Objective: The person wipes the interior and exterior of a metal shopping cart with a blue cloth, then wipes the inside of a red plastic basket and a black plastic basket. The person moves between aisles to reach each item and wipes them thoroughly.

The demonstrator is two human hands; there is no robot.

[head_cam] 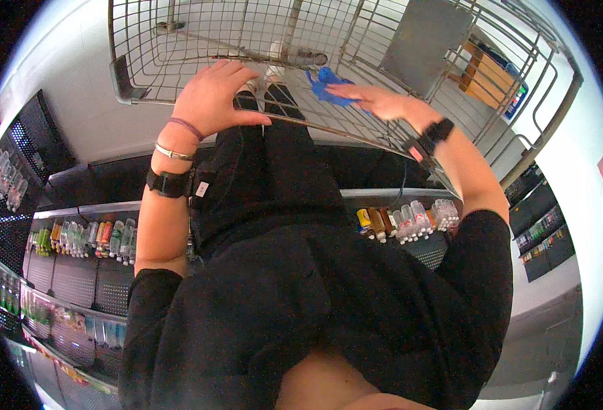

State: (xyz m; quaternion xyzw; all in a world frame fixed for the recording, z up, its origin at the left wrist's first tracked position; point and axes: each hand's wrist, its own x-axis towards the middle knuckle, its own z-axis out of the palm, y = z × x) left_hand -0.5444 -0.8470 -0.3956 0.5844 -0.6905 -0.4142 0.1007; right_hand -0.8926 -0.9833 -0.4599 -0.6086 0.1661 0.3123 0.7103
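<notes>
A metal wire shopping cart (322, 125) stands before me, its near rim crossing my legs. My left hand (212, 100) lies over that rim, the thumb stretched along the bar and the fingers bent over the wire mesh. Under the fingers of my right hand (378, 101) is a crumpled blue cloth (332, 84), against the wires on the cart's right part. The hand is slightly blurred, and its palm side is hidden. Both wrists wear black straps.
A flat grey panel (427, 43) is fixed to the cart's wires. Beyond it lies a brown cardboard box (491, 77). Behind me, black shelves (68, 271) carry bottles (83, 238) on the left and more bottles (409, 220) on the right. Pale floor (76, 72) spreads around the cart.
</notes>
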